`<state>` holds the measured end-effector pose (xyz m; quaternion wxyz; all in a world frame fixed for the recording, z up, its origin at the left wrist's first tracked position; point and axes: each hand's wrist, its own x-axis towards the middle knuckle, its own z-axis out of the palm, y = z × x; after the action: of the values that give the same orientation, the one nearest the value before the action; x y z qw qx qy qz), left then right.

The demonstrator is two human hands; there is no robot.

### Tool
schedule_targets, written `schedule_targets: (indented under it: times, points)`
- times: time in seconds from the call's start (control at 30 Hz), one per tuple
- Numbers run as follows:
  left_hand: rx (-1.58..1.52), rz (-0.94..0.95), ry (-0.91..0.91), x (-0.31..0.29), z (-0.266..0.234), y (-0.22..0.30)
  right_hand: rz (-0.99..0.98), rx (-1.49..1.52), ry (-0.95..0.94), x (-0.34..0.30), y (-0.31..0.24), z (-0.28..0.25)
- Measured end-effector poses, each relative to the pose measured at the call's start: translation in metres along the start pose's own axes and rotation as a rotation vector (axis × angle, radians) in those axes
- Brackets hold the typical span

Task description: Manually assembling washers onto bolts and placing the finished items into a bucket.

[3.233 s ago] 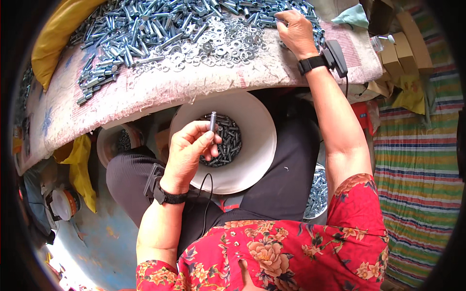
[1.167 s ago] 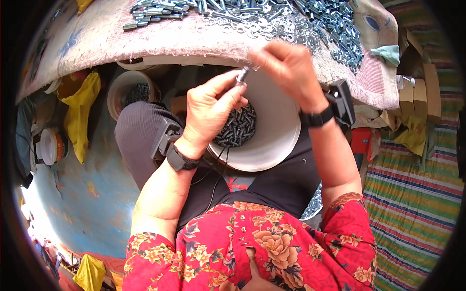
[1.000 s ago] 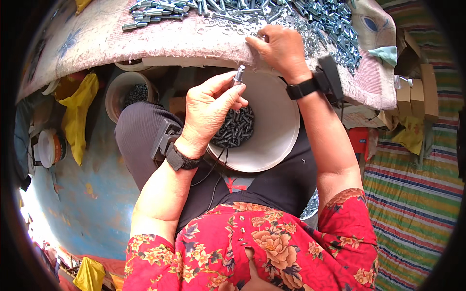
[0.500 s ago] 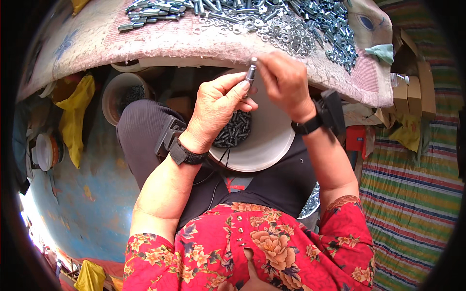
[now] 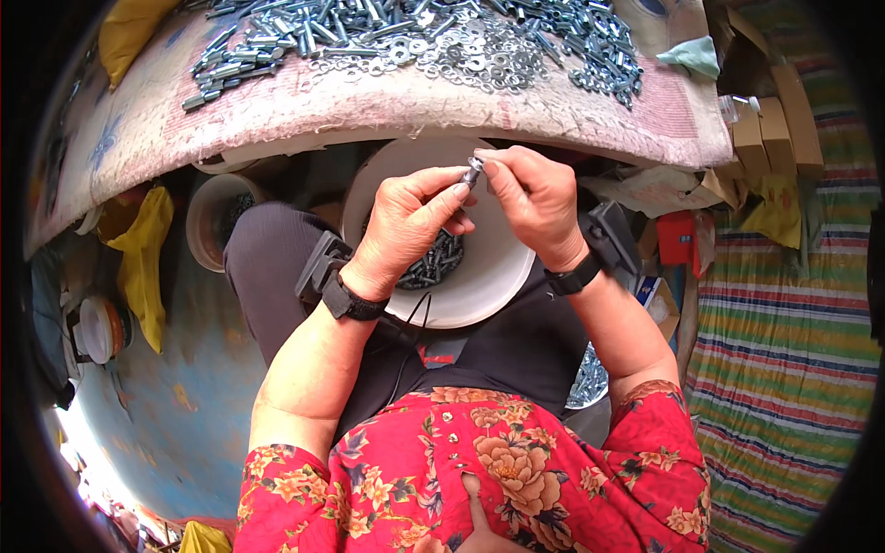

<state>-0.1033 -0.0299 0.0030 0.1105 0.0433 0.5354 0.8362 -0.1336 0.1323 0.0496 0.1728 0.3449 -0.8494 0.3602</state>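
My left hand point(image 5: 406, 217) is closed, thumb and fingers pinching a short metal bolt point(image 5: 470, 175) that points up and slightly right. At the bolt's upper end sits a small shiny washer point(image 5: 476, 163). The thumb and forefinger of my right hand point(image 5: 535, 198) are pinched together at this washer, partly hiding it. Both hands are over a white bucket point(image 5: 498, 267) between my knees. Dark bolts point(image 5: 436, 263) lie at its bottom, partly covered by my left hand.
Beyond my hands, a cloth-covered table point(image 5: 406, 115) carries heaps of silvery bolts point(image 5: 341, 26) and loose washers point(image 5: 489, 57). Another bucket point(image 5: 203, 221) stands left of my knee. A yellow bag point(image 5: 143, 267) hangs farther left; cardboard boxes point(image 5: 793, 120) stand at the right.
My right hand has come slightly down, its fingers now pinched at the bolt's upper end. The view has shifted, so the table sits higher and more of the bucket shows.
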Motion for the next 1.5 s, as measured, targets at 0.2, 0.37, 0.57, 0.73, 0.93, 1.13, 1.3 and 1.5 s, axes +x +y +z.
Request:
schedule_targets:
  times: [0.2, 0.37, 0.57, 0.73, 0.93, 1.13, 1.3, 1.5]
  points:
    - [0.106, 0.058, 0.001, 0.002, 0.007, -0.011, 0.599, 0.72, -0.03, -0.011, 0.005, -0.006]
    - [0.233, 0.151, 0.081, 0.001, 0.01, -0.013, 0.558, 0.79, -0.06, -0.014, 0.015, -0.001]
    - [0.487, 0.381, 0.098, 0.006, 0.008, -0.011, 0.518, 0.701, -0.062, -0.005, 0.015, 0.002]
    - [0.535, 0.38, 0.133, 0.004, 0.006, -0.007, 0.563, 0.695, -0.136, 0.0, 0.021, 0.007]
    - [0.591, 0.434, 0.129, 0.01, 0.004, -0.018, 0.435, 0.412, -0.194, -0.003, 0.015, -0.008]
    - [0.202, 0.223, 0.116, 0.008, 0.01, -0.009, 0.259, -0.11, 0.059, 0.028, 0.094, -0.059]
    - [0.231, 0.119, 0.058, 0.006, 0.006, -0.016, 0.202, -0.782, -0.052, 0.05, 0.167, -0.06]
    - [0.238, 0.101, 0.044, 0.007, 0.007, -0.015, 0.144, -0.949, -0.131, 0.053, 0.194, -0.06]
